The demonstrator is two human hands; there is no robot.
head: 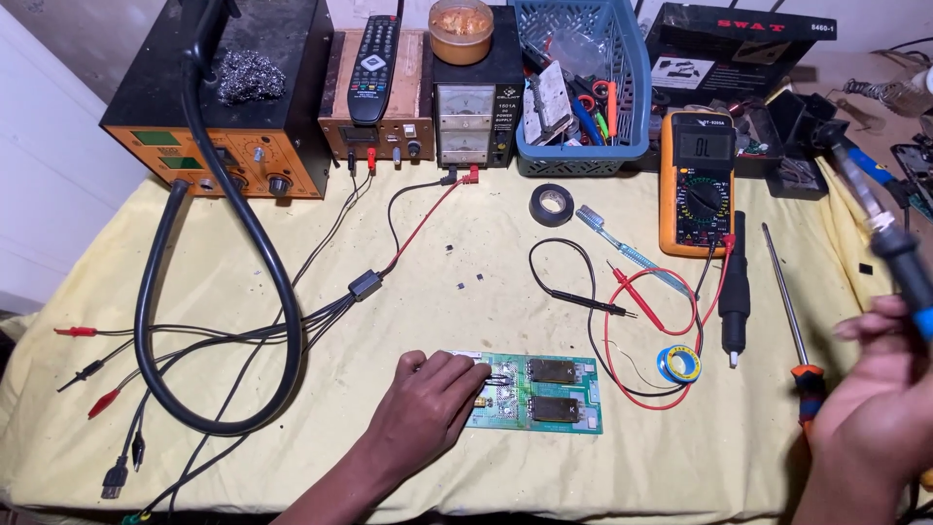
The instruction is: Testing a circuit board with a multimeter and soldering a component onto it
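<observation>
A green circuit board [554,389] lies on the yellow cloth near the front edge. My left hand [428,399] rests on its left end, fingers curled over the board and pressing it down. My right hand [880,408] is raised at the far right, closed around the blue and black handle of a soldering iron [889,238]. The iron's tip points up and away, toward the back right. A small spool of solder wire [678,365] sits just right of the board.
An orange multimeter [700,180] with red and black probes [622,297] lies behind the board. A screwdriver [792,311], black pen-like tool [735,292], tape roll [551,204], blue basket [583,87], power supplies [471,92] and a thick black hose [214,292] surround the work spot.
</observation>
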